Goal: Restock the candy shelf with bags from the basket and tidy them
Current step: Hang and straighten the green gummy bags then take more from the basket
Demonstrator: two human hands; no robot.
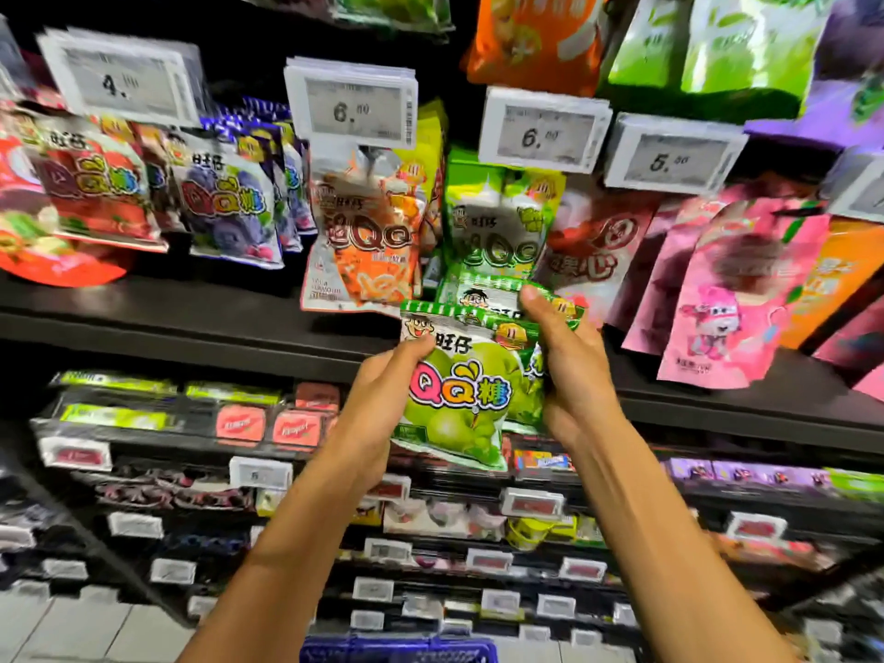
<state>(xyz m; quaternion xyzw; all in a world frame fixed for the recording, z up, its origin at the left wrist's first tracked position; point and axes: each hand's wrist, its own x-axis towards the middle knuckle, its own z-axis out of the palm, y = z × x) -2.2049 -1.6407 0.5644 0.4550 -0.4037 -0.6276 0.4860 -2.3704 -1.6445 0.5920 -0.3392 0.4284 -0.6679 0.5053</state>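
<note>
A small stack of green QQ candy bags (459, 390) is held up in front of the black candy shelf (201, 318). My left hand (382, 404) grips the front bag's left edge, thumb on its face. My right hand (569, 370) clasps the stack from the right, its fingertips reaching the top bag behind. Just above hang green QQ bags (497, 232) on a peg, with orange QQ bags (363, 241) beside them. The blue basket (397, 650) shows only its rim at the bottom edge.
Red (91, 184) and purple QQ bags (225, 203) hang at left, pink bags (732, 289) at right. Price tags (351, 105) jut out above the pegs. Lower shelves hold gum and small candy boxes (239, 423). Tiled floor lies at lower left.
</note>
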